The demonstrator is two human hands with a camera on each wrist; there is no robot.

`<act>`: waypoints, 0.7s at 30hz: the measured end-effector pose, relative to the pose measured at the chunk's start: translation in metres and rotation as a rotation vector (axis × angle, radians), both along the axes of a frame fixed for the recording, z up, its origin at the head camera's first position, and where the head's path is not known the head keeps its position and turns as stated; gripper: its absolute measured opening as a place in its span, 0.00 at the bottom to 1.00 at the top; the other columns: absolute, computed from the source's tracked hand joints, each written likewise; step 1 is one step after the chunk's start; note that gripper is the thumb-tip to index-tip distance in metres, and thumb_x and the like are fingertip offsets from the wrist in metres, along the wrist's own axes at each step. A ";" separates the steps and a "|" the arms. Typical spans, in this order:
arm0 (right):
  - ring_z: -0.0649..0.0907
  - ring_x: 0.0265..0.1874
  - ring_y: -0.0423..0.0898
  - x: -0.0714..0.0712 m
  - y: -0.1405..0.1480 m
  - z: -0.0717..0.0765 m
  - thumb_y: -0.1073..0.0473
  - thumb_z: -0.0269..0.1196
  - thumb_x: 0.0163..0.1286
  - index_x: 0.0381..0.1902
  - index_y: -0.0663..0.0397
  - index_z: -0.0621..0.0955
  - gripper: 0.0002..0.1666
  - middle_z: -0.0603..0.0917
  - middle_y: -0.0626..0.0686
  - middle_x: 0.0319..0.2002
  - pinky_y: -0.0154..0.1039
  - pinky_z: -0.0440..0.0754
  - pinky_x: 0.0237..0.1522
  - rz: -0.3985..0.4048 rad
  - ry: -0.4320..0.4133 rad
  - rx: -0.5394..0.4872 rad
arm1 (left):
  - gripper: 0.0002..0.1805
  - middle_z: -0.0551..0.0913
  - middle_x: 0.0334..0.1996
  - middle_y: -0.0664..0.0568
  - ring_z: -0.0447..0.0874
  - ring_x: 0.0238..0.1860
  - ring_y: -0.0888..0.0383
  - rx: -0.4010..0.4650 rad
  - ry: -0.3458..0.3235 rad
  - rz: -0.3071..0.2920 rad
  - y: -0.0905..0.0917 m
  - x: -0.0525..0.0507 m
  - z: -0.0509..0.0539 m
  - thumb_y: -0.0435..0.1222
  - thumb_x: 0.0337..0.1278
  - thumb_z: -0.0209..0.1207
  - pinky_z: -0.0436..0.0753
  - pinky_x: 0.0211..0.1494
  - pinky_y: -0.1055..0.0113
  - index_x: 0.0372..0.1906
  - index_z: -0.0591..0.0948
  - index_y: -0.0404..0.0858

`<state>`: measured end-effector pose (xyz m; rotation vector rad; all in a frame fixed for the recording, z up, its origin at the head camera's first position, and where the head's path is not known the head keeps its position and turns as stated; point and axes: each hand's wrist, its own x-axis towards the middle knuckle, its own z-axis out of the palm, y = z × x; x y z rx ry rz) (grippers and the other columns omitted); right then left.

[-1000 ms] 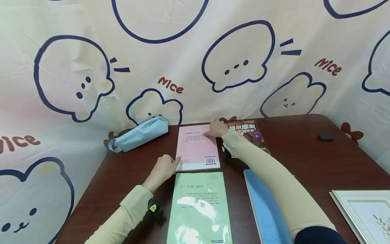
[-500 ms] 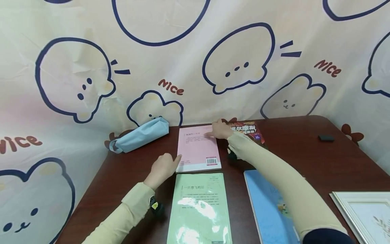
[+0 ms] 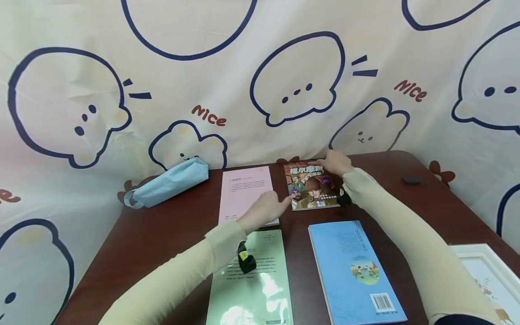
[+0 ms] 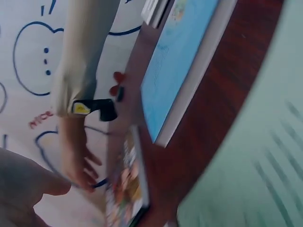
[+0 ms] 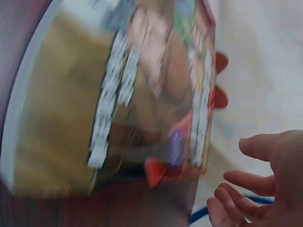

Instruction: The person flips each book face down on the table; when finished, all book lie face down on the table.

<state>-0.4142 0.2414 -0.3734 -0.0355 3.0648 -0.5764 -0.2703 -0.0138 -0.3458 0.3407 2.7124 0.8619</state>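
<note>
A detective picture-cover book [image 3: 313, 187] lies at the back of the table. My right hand [image 3: 336, 162] is by its far right corner; in the right wrist view that hand [image 5: 265, 184] has loosely spread fingers, apart from the cover [image 5: 142, 94]. Reaching across from the left, my left hand [image 3: 264, 211] hovers over the near part of a pink book [image 3: 243, 185], its thumb pointing at the detective book's left edge. That left hand [image 4: 28, 189] holds nothing in the left wrist view. A green book [image 3: 252, 289] lies below the left wrist, partly hidden by it.
A blue book [image 3: 353, 271] lies in front of the detective book. At the back left is a light blue pouch [image 3: 168, 183]. A small dark block [image 3: 411, 180] and a white picture frame [image 3: 487, 266] are on the right. A patterned cloth [image 3: 227, 81] hangs behind the table.
Both hands have left the pink book and moved right to the detective book's sides. The head view has turned a little to the right. The books stay in place.
</note>
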 end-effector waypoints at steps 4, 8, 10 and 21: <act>0.77 0.28 0.53 -0.003 0.014 -0.007 0.46 0.53 0.73 0.28 0.59 0.76 0.23 0.80 0.62 0.34 0.43 0.71 0.25 0.002 0.015 0.017 | 0.32 0.60 0.07 0.56 0.60 0.11 0.59 0.034 -0.091 0.006 0.024 -0.013 -0.007 0.54 0.72 0.45 0.64 0.20 0.67 0.11 0.65 0.42; 0.75 0.27 0.53 -0.008 0.018 -0.020 0.43 0.52 0.74 0.16 0.55 0.72 0.30 0.80 0.70 0.41 0.45 0.72 0.29 -0.016 0.018 0.019 | 0.28 0.71 0.19 0.49 0.78 0.24 0.51 0.121 -0.173 0.033 0.033 -0.015 -0.009 0.53 0.71 0.47 0.83 0.36 0.61 0.26 0.75 0.33; 0.74 0.25 0.52 -0.011 0.018 -0.024 0.41 0.51 0.73 0.13 0.53 0.69 0.32 0.79 0.71 0.40 0.45 0.72 0.28 -0.047 0.015 -0.002 | 0.27 0.75 0.30 0.42 0.83 0.35 0.45 0.185 -0.209 0.051 0.035 -0.014 -0.008 0.52 0.70 0.48 0.85 0.44 0.55 0.39 0.76 0.28; 0.75 0.27 0.52 -0.029 0.011 -0.025 0.37 0.53 0.71 0.25 0.62 0.79 0.32 0.79 0.63 0.33 0.43 0.72 0.28 -0.151 -0.030 -0.103 | 0.43 0.59 0.70 0.31 0.82 0.53 0.40 0.437 -0.349 0.119 0.035 -0.010 -0.009 0.49 0.69 0.51 0.83 0.51 0.52 0.72 0.48 0.25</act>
